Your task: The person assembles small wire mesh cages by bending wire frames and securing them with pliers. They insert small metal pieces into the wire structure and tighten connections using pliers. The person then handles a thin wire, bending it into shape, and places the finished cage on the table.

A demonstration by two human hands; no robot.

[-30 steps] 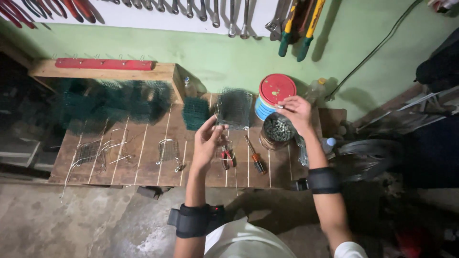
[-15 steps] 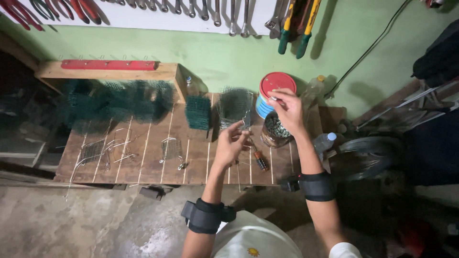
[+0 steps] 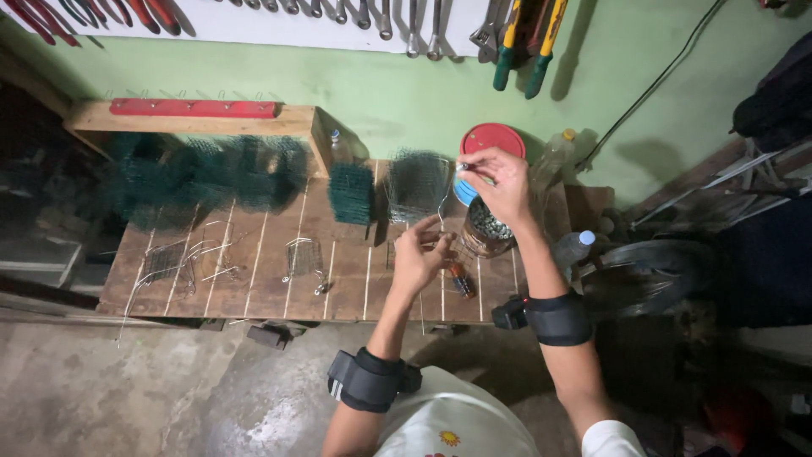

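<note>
both hands (image 3: 461, 216) pinch a thin bent wire (image 3: 443, 203), prob. bare metal, w/ fingertips.

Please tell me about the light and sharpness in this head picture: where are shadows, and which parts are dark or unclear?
Head view: the green wall is evenly lit, and the hanging tools cast soft shadows on it; the far left beside the wooden bench and the right side are very dark; the thin wire between the left hand and right hand is faint; the edges bend slightly.

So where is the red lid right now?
In the head view, the red lid leans by the green wall at the bench's back, just left of the right hand, above the jar.
</note>
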